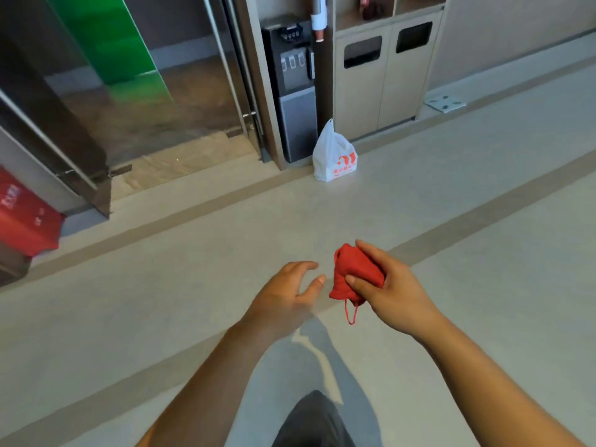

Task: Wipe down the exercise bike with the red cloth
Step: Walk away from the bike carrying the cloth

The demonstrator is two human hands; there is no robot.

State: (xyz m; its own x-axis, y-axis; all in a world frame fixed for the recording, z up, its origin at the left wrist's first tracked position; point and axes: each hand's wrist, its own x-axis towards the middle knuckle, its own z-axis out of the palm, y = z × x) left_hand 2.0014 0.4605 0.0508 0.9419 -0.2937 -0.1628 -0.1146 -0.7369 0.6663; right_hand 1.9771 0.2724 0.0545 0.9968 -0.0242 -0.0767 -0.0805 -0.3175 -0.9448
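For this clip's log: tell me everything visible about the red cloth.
The red cloth is a soft, plain fabric bunched into a compact wad, with a thin red loop dangling below it. The right hand grips it, thumb in front, in the air above the pale floor. The left hand is open beside it, not touching.

- No wording is sharp enough to read.
- White plastic bag (333,153), standing at the far edge of the floor (180,272) just beside the foot of a water dispenser (295,91): an orange-red logo with a short line of small orange-red characters beneath it, too blurred to make out.
- Red panel (24,214) at the floor's left edge: white characters running up its face, blurred and partly cut off.
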